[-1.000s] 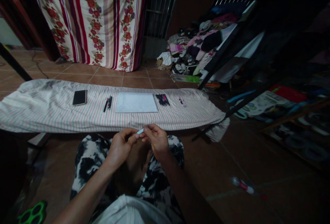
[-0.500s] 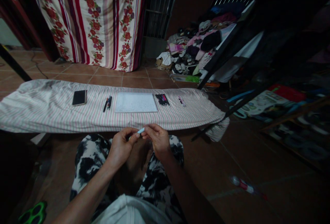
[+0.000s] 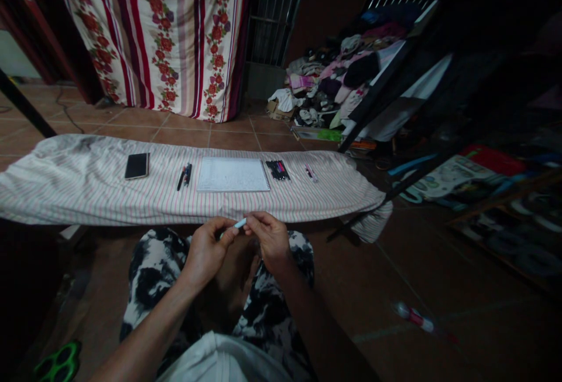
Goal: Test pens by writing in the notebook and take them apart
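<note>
A slim light-blue pen-shaped thing (image 3: 239,224) is held slantwise above my lap, just in front of the cloth's near edge. My left hand (image 3: 209,250) pinches its lower left part between thumb and fingers. At its upper right end, the fingertips of my right hand (image 3: 270,238) close on it, hiding that end. Beyond the hands, an open spiral notebook (image 3: 232,174) lies on the striped cloth (image 3: 109,200). Left of it are a few pens (image 3: 184,176), and to its right a row of several dark pens (image 3: 278,170).
A phone (image 3: 137,166) lies on the cloth's left part, and a small pink-and-white item (image 3: 311,173) on its right. Dark poles (image 3: 364,224) flank the cloth. A bottle (image 3: 414,316) lies on the tiled floor at right. Clothes (image 3: 333,77) are heaped behind.
The view has shifted very slightly. Both hands keep their pinch on the light-blue thing, with hardly any visible movement of the fingers.
</note>
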{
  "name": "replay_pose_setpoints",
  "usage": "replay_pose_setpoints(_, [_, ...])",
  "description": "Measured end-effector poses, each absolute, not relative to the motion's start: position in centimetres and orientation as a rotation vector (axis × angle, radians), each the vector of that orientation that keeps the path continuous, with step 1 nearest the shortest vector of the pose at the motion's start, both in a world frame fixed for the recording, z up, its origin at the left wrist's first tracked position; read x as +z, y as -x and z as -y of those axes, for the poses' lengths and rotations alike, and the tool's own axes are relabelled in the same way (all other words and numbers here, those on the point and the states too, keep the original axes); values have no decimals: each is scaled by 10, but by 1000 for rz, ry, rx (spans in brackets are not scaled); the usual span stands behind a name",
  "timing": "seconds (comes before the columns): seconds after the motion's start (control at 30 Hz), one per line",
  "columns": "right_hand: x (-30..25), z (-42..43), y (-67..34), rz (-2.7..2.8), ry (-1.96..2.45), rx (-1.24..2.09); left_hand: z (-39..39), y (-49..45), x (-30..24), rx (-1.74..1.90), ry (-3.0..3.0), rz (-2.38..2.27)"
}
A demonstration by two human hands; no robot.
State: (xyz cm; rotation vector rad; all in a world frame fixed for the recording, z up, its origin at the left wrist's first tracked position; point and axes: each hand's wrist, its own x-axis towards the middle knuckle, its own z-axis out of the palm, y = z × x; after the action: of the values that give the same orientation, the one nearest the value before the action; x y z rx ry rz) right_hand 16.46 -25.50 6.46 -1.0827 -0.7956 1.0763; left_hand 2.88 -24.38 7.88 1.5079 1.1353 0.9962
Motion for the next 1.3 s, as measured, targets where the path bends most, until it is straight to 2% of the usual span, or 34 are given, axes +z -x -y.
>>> replay_pose_setpoints(0.9, [59,258,-166,835,979,1189,242,-28,66,1003,-1631,-1173])
replay_pose_setpoints(1.3, [55,254,-161,767,1112,1058,246,-29,73,983,-1736,-1237])
